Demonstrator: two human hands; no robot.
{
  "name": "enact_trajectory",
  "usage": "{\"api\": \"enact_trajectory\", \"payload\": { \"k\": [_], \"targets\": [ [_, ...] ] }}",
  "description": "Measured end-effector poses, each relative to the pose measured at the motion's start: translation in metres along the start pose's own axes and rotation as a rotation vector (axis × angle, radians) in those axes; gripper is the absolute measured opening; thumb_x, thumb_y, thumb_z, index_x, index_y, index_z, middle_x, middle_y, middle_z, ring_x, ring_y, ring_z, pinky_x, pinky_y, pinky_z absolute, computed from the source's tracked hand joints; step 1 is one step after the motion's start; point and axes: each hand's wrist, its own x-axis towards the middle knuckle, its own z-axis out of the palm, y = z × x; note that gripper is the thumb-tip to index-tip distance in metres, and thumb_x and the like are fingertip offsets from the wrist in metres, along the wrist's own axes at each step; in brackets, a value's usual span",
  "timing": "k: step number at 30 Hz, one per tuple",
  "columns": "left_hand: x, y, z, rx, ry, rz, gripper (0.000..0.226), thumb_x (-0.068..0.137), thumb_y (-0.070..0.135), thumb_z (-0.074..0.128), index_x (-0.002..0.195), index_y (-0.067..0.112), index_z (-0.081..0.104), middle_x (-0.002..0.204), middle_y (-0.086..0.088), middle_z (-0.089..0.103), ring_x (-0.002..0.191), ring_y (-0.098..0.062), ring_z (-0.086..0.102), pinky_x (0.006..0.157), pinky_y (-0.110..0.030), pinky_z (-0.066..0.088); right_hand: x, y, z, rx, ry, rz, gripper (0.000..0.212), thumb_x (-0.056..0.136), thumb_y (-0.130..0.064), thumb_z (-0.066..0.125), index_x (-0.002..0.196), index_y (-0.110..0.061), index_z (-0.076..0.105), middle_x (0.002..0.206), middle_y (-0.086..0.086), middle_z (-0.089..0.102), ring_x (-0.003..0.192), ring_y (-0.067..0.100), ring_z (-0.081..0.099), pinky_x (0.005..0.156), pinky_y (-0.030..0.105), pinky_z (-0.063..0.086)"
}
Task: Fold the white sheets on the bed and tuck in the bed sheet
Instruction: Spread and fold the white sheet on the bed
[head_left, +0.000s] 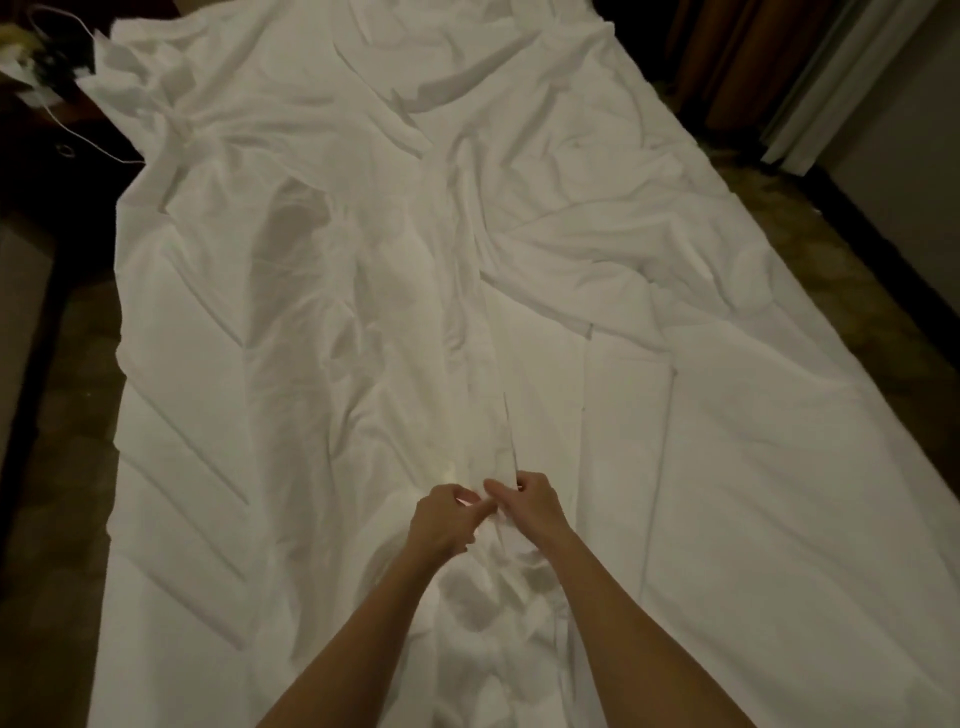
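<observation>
Both my arms reach out low over the bed, and my two hands meet close together in the middle. My left hand (445, 519) has its fingers curled round a bunch of the white sheet (322, 291), and my right hand (524, 501) pinches a thin edge of the same sheet just beside it. So each grip is closed on cloth, and the two almost touch. That sheet lies loose and very crumpled all over the bed (810, 467), with big wrinkles running away from me and a messy heap near the far end. Part of it hangs over the left side by a dark bedside stand (47, 73) with a white cord on it. I think I am finding the edge so I can start a fold. What could go wrong: I may be holding two layers and not one, so the fold comes out crooked. If I pull hard, the far heap could drag and bunch up more. My pinch is small, so the edge could slip out.
</observation>
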Motion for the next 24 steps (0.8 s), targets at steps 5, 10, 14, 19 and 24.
{"api": "enact_trajectory", "payload": {
  "k": [5,10,14,19,24],
  "targets": [
    [-0.018,0.022,0.021,0.214,-0.133,0.152,0.051,0.071,0.064,0.066,0.077,0.013,0.060,0.067,0.000,0.067,0.064,-0.017,0.066,0.068,-0.031,0.056,-0.008,-0.014,-0.031,0.021,0.203,-0.101,0.025,0.093,-0.035,0.056,0.092,-0.011,0.064,0.087,0.004,0.065,0.079,0.020,0.059,0.065,0.026,0.043],
    [-0.033,0.051,0.062,0.615,-0.125,0.314,0.053,0.075,0.063,0.063,0.091,0.013,0.065,0.087,-0.001,0.069,0.074,-0.016,0.062,0.074,-0.030,0.054,-0.011,-0.017,-0.073,0.124,0.222,-0.059,0.024,0.095,-0.028,0.054,0.082,-0.011,0.064,0.074,0.001,0.060,0.075,0.020,0.055,0.061,0.026,0.039],
    [-0.032,0.075,0.086,0.443,-0.140,0.300,0.012,0.087,0.022,0.058,0.086,0.010,0.062,0.084,-0.004,0.066,0.074,-0.020,0.065,0.075,-0.030,0.054,-0.007,-0.011,-0.108,0.130,0.216,-0.059,0.032,0.095,-0.026,0.054,0.067,-0.010,0.055,0.064,0.001,0.053,0.062,0.015,0.049,0.054,0.024,0.037],
    [-0.031,0.099,0.131,0.272,-0.313,0.285,0.007,0.084,0.012,0.063,0.078,0.009,0.060,0.079,-0.007,0.067,0.063,-0.018,0.065,0.069,-0.029,0.059,0.001,0.006,-0.159,0.041,0.314,-0.077,0.037,0.094,-0.025,0.053,0.061,-0.009,0.051,0.060,0.004,0.051,0.059,0.019,0.047,0.058,0.029,0.037],
    [-0.032,0.119,0.189,0.299,-0.465,0.208,0.015,0.082,0.021,0.072,0.085,0.012,0.060,0.078,-0.004,0.063,0.063,-0.013,0.060,0.072,-0.028,0.056,0.012,0.046,-0.212,-0.120,0.332,-0.014,0.035,0.094,-0.027,0.052,0.066,-0.007,0.058,0.067,0.008,0.057,0.070,0.026,0.053,0.064,0.030,0.038]
  ]
}}
